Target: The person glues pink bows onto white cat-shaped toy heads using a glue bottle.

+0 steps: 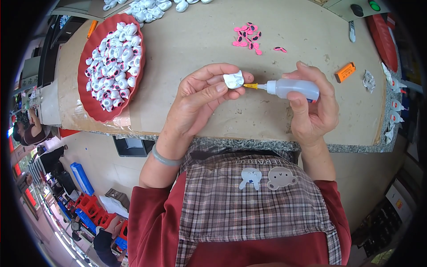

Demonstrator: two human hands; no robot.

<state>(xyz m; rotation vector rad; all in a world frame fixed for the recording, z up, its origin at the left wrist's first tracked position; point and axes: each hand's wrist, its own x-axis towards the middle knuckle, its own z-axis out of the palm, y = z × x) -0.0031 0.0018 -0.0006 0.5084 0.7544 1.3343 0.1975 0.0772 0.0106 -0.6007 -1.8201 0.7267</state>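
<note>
Between the thumb and fingers of my left hand (198,95) is a small white rounded piece (233,80), held above the table. My right hand (318,107) is wrapped round a translucent squeeze bottle (291,89), tipped on its side. Its narrow yellow nozzle (251,86) points left and reaches the lower right edge of the white piece; I cannot tell whether it touches. Beyond my hands lies a loose group of small pink pieces with dark ovals (242,43), one pair (279,49) apart to the right.
At the left stands a red scalloped tray (84,58) heaped with white and pink pieces. More white pieces (149,11) lie at the back. On the right are an orange box (345,72), crumpled foil (368,81) and small bottles (396,105) along the table's edge.
</note>
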